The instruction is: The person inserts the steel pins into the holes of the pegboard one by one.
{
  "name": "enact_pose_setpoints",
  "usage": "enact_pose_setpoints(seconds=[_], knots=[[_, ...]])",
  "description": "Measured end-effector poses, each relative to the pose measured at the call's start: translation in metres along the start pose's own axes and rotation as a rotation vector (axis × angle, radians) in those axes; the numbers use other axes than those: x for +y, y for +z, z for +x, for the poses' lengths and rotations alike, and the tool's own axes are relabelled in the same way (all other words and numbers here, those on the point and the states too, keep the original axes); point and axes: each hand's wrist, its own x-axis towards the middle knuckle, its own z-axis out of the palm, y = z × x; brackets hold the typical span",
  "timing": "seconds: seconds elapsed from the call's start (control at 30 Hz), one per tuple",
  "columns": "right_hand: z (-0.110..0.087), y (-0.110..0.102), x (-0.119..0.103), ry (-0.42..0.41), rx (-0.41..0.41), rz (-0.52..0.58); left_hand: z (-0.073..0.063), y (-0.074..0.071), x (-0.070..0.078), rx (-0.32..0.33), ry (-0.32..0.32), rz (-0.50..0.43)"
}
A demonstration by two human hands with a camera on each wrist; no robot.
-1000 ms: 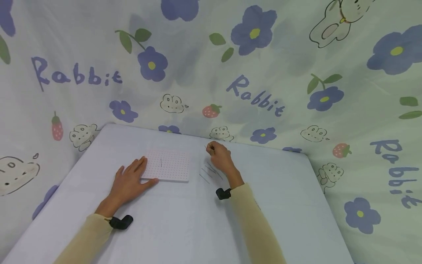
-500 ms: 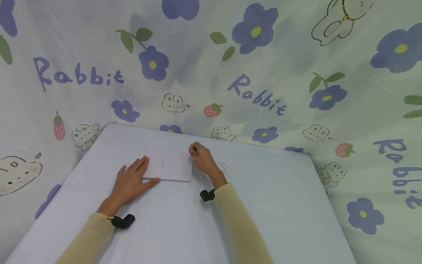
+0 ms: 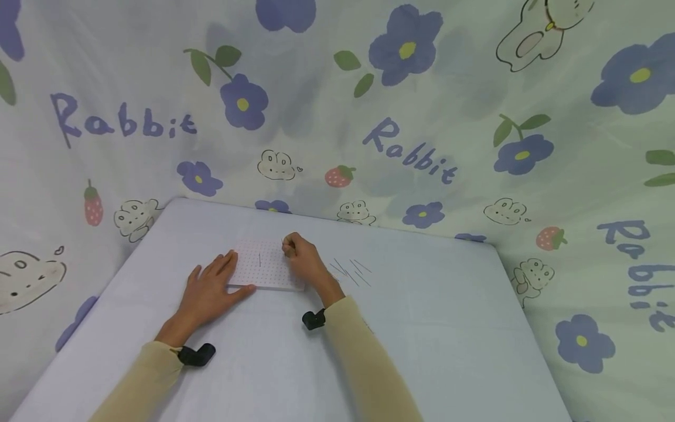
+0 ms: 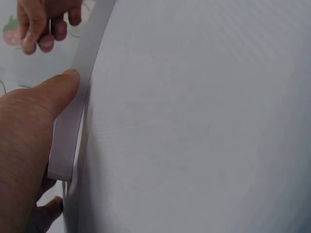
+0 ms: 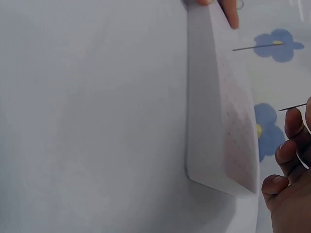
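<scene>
A thick white board (image 3: 271, 275) with a grid of small dots lies on the table. One thin dark needle (image 3: 259, 259) stands upright in it, left of the middle. My left hand (image 3: 205, 293) rests at the board's left end, fingers stretched over the left edge and thumb (image 4: 63, 90) along the front side. Over the board's right part, my right hand (image 3: 306, 258) pinches another needle (image 5: 291, 108) between thumb and forefinger. In the right wrist view this needle's pointed end sticks out past the fingertips, above the board's surface.
Several loose needles (image 3: 362, 266) lie on the white tabletop (image 3: 448, 328) to the right of the board. Behind the table hangs a cloth (image 3: 316, 105) printed with flowers and rabbits. Each wrist carries a small black camera (image 3: 314, 319).
My right hand has moved left with its needle, from above the loose needles to over the board's right part. The loose needles now show more fully. My left hand has stayed in place.
</scene>
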Motion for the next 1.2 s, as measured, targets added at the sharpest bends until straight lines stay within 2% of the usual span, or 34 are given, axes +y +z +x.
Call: enact_pose_setpoints(seconds=[0.27, 0.47, 0.8, 1.2], knots=[[-0.002, 0.019, 0.003, -0.045, 0.041, 0.017, 0.000, -0.001, 0.000, 0.000, 0.004, 0.010], [-0.005, 0.028, -0.004, -0.087, 0.058, 0.028, 0.001, 0.000, -0.002, 0.004, 0.008, -0.001], [-0.003, 0.037, -0.004, -0.123, 0.074, -0.038, 0.002, 0.000, -0.002, 0.007, 0.010, -0.002], [-0.005, 0.042, -0.006, -0.176, 0.055, -0.116, 0.000, 0.001, -0.001, 0.000, 0.000, -0.012]])
